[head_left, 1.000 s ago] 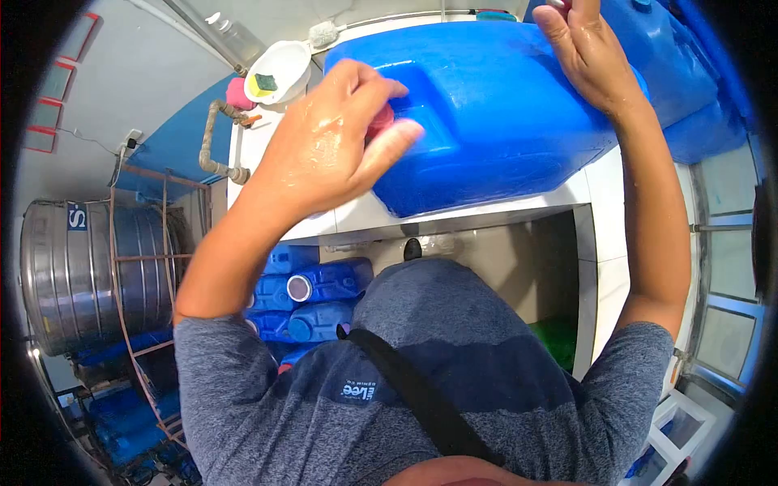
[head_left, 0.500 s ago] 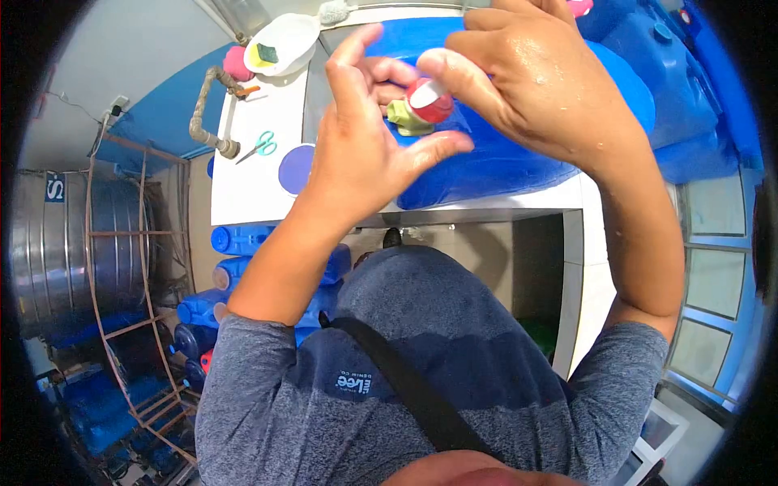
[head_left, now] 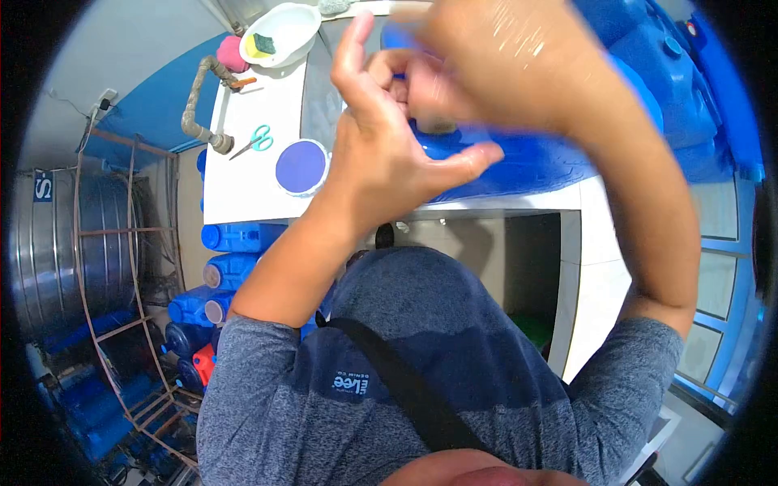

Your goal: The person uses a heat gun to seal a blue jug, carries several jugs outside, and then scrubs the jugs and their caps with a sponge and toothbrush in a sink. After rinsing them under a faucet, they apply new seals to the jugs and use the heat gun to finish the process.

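A large blue water container (head_left: 519, 166) lies on the white counter in front of me, its surface wet. My left hand (head_left: 385, 134) is beside the container's neck, thumb stretched out and index finger raised; its other fingers bend behind the neck. Over the neck hovers my right hand (head_left: 519, 69), wet and smeared by motion, its fingers not readable. It hides the red cap area seen earlier. Only a pale bit of the neck (head_left: 436, 125) shows below it.
On the white counter (head_left: 243, 182) are teal-handled scissors (head_left: 261, 138), a round purple-topped tub (head_left: 301, 168) and a white basin (head_left: 304, 36) with a sponge (head_left: 261, 46). A bent pipe (head_left: 193, 109) rises at the left. Blue jugs (head_left: 235, 237) are stacked below; more blue containers (head_left: 668, 81) stand right.
My right hand has swept left and down over the neck, covering the red cap with its white patch. My left hand has shifted slightly right, thumb still out. The camera view has moved a little.
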`<state>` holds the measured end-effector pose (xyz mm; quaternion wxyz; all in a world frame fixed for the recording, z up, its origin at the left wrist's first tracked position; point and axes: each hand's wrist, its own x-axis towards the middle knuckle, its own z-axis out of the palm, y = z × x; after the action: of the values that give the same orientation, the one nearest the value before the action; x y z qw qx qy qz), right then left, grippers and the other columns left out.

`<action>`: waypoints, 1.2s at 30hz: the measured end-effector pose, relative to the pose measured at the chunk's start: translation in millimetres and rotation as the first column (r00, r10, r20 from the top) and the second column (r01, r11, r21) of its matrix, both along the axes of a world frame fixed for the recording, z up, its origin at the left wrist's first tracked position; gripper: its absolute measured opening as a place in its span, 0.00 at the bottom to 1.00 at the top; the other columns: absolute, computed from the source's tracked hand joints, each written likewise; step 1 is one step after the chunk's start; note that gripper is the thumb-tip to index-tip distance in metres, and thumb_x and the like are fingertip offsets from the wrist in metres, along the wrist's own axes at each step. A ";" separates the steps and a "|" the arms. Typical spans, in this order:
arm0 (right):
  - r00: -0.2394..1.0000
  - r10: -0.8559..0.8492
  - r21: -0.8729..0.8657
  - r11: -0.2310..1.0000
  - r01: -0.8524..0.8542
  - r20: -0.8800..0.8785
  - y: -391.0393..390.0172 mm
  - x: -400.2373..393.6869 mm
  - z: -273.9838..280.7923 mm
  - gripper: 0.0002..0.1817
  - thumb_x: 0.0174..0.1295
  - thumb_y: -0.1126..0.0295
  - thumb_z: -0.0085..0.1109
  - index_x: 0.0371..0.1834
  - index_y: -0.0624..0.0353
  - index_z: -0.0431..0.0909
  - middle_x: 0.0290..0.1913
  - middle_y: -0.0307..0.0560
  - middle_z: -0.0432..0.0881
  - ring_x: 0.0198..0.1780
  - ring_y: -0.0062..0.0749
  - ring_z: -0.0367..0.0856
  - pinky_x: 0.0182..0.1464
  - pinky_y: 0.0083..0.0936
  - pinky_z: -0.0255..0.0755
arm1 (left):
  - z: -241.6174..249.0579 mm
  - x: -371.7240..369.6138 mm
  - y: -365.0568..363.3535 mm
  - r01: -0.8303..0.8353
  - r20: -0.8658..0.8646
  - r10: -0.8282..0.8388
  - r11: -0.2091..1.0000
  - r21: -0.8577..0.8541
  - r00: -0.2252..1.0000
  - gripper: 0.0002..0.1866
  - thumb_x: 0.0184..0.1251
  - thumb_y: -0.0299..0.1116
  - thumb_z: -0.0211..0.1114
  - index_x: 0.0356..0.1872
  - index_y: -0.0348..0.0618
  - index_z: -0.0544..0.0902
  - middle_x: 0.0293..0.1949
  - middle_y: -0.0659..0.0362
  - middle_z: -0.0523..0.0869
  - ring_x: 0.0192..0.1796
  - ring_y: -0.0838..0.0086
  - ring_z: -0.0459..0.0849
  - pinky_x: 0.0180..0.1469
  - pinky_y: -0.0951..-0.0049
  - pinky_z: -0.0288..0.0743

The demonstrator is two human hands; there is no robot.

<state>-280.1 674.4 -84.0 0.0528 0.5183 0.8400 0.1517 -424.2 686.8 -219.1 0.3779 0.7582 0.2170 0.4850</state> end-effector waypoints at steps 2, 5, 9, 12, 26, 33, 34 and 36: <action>0.999 0.034 -0.074 0.997 -0.031 0.028 -1.0 -1.7 -1.5 0.15 0.60 0.57 0.54 0.30 0.55 0.84 0.22 0.49 0.83 0.27 0.41 0.83 0.63 0.46 0.70 | -9.8 1.9 2.9 -0.002 0.011 0.001 0.997 0.082 1.000 0.71 0.43 0.26 0.87 0.75 0.43 0.33 0.58 0.41 0.75 0.51 0.62 0.87 0.57 0.66 0.81; 0.976 -0.217 0.138 0.966 0.217 -0.019 -1.6 18.5 10.3 0.14 0.59 0.58 0.57 0.30 0.56 0.84 0.22 0.50 0.83 0.29 0.42 0.84 0.63 0.48 0.71 | -18.4 1.7 2.8 -0.030 0.045 0.026 0.996 0.086 0.999 0.65 0.50 0.25 0.82 0.76 0.39 0.34 0.57 0.40 0.78 0.49 0.62 0.89 0.52 0.68 0.83; 0.993 -0.094 0.062 0.994 0.090 0.074 -5.6 7.3 -10.0 0.14 0.60 0.60 0.59 0.31 0.61 0.81 0.23 0.56 0.82 0.32 0.51 0.86 0.55 0.49 0.75 | -10.1 2.6 6.5 -0.105 -0.073 0.138 0.931 0.349 0.988 0.49 0.64 0.21 0.68 0.76 0.28 0.41 0.52 0.43 0.85 0.48 0.66 0.90 0.52 0.72 0.82; 0.942 -0.302 0.322 0.886 0.335 -0.147 -9.1 98.2 -19.1 0.22 0.73 0.52 0.58 0.55 0.61 0.80 0.41 0.63 0.86 0.44 0.57 0.87 0.45 0.41 0.80 | -5.6 1.2 8.6 -0.029 -0.029 0.032 0.994 0.104 0.999 0.48 0.59 0.25 0.74 0.76 0.33 0.50 0.51 0.47 0.86 0.48 0.64 0.90 0.51 0.71 0.83; 0.567 -0.058 0.419 0.612 0.670 -0.821 -88.9 189.3 -175.0 0.20 0.70 0.53 0.58 0.35 0.61 0.72 0.29 0.60 0.81 0.32 0.59 0.82 0.36 0.47 0.73 | 113.7 120.6 -38.4 0.771 -0.991 0.107 0.622 0.134 0.085 0.15 0.71 0.35 0.59 0.55 0.47 0.83 0.47 0.54 0.86 0.43 0.54 0.87 0.45 0.57 0.79; 0.606 -0.218 0.225 0.791 0.569 -0.765 -232.6 192.9 -125.4 0.13 0.74 0.60 0.55 0.48 0.56 0.82 0.44 0.45 0.84 0.44 0.46 0.84 0.42 0.36 0.75 | 87.4 147.0 -3.4 0.844 -0.795 -0.462 0.524 0.114 0.393 0.19 0.70 0.34 0.56 0.57 0.42 0.83 0.51 0.52 0.87 0.53 0.60 0.85 0.62 0.60 0.73; 0.706 -0.247 0.254 0.813 0.523 -0.664 -237.4 194.9 -122.5 0.12 0.74 0.59 0.57 0.46 0.56 0.81 0.43 0.45 0.83 0.42 0.43 0.84 0.40 0.34 0.75 | 85.7 153.3 3.7 0.833 -0.865 -0.372 0.546 0.090 0.337 0.19 0.68 0.34 0.58 0.57 0.41 0.83 0.50 0.52 0.87 0.52 0.61 0.85 0.58 0.62 0.75; 0.763 -0.342 0.198 0.833 0.516 -0.548 -242.5 202.3 -118.3 0.17 0.70 0.53 0.63 0.37 0.56 0.77 0.38 0.47 0.82 0.39 0.37 0.82 0.43 0.29 0.71 | 81.2 160.8 7.1 0.823 -0.920 -0.285 0.564 0.067 0.270 0.19 0.67 0.34 0.59 0.57 0.41 0.82 0.49 0.52 0.87 0.51 0.62 0.85 0.55 0.64 0.77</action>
<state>-77.8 431.9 -202.4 -0.2176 0.7212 0.6425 0.1402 -263.4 693.8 -137.9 0.1445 0.9833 -0.0772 -0.0787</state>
